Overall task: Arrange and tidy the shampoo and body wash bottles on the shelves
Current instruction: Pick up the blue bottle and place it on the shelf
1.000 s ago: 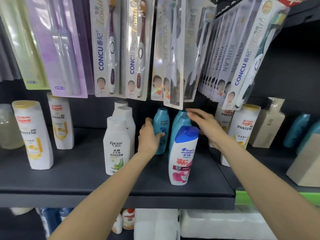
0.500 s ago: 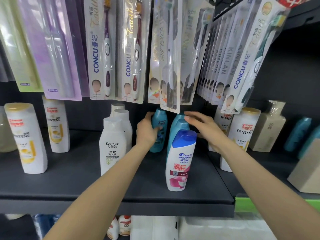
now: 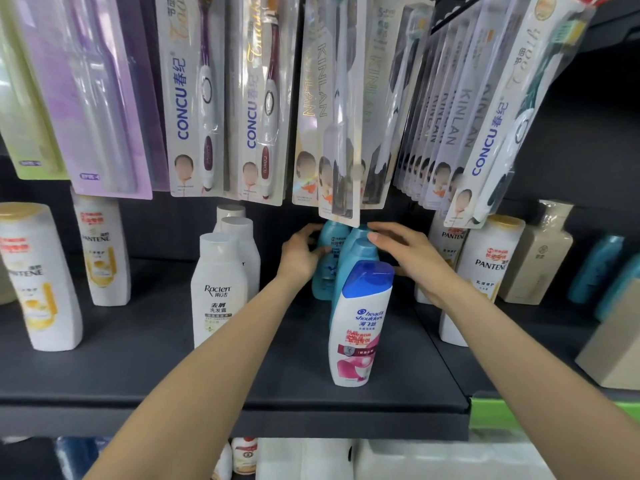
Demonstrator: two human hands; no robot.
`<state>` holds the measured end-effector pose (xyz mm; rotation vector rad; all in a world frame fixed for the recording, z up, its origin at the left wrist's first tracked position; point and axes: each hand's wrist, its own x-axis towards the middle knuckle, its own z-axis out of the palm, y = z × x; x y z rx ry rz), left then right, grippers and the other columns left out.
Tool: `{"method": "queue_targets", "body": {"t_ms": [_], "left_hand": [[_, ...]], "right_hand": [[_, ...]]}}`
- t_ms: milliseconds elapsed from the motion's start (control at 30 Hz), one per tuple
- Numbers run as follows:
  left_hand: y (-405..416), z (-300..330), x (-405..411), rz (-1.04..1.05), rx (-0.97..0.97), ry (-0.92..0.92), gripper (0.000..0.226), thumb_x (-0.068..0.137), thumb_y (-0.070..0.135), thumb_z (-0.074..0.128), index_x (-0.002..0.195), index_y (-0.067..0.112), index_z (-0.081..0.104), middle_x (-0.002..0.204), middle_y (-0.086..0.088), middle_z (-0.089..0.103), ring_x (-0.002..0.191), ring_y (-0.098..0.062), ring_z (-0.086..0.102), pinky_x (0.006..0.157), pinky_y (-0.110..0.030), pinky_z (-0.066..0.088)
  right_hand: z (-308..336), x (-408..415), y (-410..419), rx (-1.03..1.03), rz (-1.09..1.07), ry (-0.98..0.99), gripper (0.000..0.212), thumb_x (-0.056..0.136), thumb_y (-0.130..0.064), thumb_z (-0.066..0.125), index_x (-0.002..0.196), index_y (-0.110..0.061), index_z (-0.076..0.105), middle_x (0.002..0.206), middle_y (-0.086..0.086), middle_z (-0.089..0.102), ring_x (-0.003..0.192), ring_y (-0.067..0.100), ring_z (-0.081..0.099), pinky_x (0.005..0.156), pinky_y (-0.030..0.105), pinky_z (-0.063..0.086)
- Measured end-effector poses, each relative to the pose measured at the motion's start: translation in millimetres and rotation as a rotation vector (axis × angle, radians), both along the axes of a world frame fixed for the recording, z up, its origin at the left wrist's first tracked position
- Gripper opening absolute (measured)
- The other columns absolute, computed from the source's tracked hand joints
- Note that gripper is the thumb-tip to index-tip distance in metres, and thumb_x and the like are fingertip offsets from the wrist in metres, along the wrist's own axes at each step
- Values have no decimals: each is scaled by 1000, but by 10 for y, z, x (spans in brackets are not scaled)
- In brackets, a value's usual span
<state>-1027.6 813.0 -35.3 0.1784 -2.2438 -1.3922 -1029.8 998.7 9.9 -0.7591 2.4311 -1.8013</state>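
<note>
Mid-frame on the shelf (image 3: pixel 138 368), left hand (image 3: pixel 298 258) still grips the rear teal bottle (image 3: pixel 332 237); right hand (image 3: pixel 405 254), fingers straight, has settled onto the nearer teal bottle (image 3: pixel 360 251), aligning them.

Two forearms enter from the bottom edge of the head view, both bare along their whole visible length; no sleeve, cuff or glove shows on either. The left hand (image 3: pixel 301 256) and right hand (image 3: pixel 407 252) are uncovered. No ring, watch, bracelet or strap is visible on the fingers or wrists. Fingernails on the right hand are short and unpainted. The rest of the person lies outside the view.
</note>
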Motion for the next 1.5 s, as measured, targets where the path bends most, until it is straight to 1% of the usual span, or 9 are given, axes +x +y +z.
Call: {"method": "queue_targets", "body": {"t_ms": [67, 200, 333, 467, 667, 1067, 1300, 1433, 1500], "left_hand": [[-6, -9, -10, 21, -24, -8, 42, 86, 15, 64, 126, 18, 53, 119, -9, 61, 109, -24, 57, 93, -36, 47], [18, -3, -33, 7, -40, 0, 38, 87, 15, 63, 124, 17, 54, 111, -10, 62, 101, -21, 58, 85, -30, 47], [76, -9, -51, 9, -42, 15, 36, 87, 15, 63, 122, 17, 54, 113, -10, 63, 103, -24, 59, 89, -34, 48], [84, -22, -63, 10, -14, 15, 34, 87, 14, 63, 119, 17, 54, 113, -9, 63, 100, -21, 58, 83, -30, 46], [51, 5, -58, 25, -68, -2, 37, 87, 13, 63, 123, 15, 54, 113, -10, 63, 104, -25, 59, 89, -32, 47], [53, -21, -50, 38, -45, -12, 30, 88, 17, 61, 118, 17, 56, 96, -4, 61, 92, -20, 58, 82, -29, 46], [125, -11, -49, 23, -36, -17, 30, 89, 16, 59, 119, 16, 54, 105, -8, 63, 93, -20, 58, 80, -29, 45], [97, -23, -14, -13, -36, -54, 39, 87, 11, 61, 125, 14, 52, 112, -9, 61, 102, -21, 57, 82, -27, 43], [97, -19, -2, -36, -32, -63, 38, 87, 8, 60, 124, 13, 53, 113, -10, 61, 97, -18, 54, 81, -26, 41]], "right_hand": [[-3, 4, -5, -2, -5, -1, 30, 92, -31, 59, 122, -28, 59, 123, -3, 61, 114, 11, 55, 97, 40, 49], [-15, 4, -7, -12, -8, -4, 29, 92, -30, 59, 121, -28, 59, 121, -3, 62, 112, 11, 57, 96, 39, 50], [-19, 11, -3, -10, -5, -8, 30, 92, -31, 58, 122, -28, 58, 123, -3, 61, 113, 11, 56, 96, 37, 50], [-24, 21, -4, -19, -3, -7, 29, 92, -31, 58, 122, -29, 58, 122, -4, 61, 112, 9, 56, 96, 37, 50], [3, 4, 4, 5, -3, -2, 29, 92, -32, 59, 120, -29, 60, 120, -3, 62, 113, 11, 56, 97, 40, 50], [-1, -3, 12, 12, 14, -6, 27, 91, -32, 59, 119, -31, 59, 120, -3, 62, 112, 11, 57, 93, 34, 50], [3, 3, 18, 10, 14, -7, 29, 91, -33, 59, 120, -30, 59, 119, -3, 63, 112, 12, 58, 97, 41, 50], [-2, 5, 17, 9, 17, -10, 27, 91, -33, 59, 118, -32, 59, 119, -3, 63, 112, 12, 58, 98, 42, 49], [-1, 8, 20, 6, 20, -8, 27, 91, -33, 59, 118, -31, 59, 119, -3, 62, 113, 12, 57, 97, 41, 50]]}}
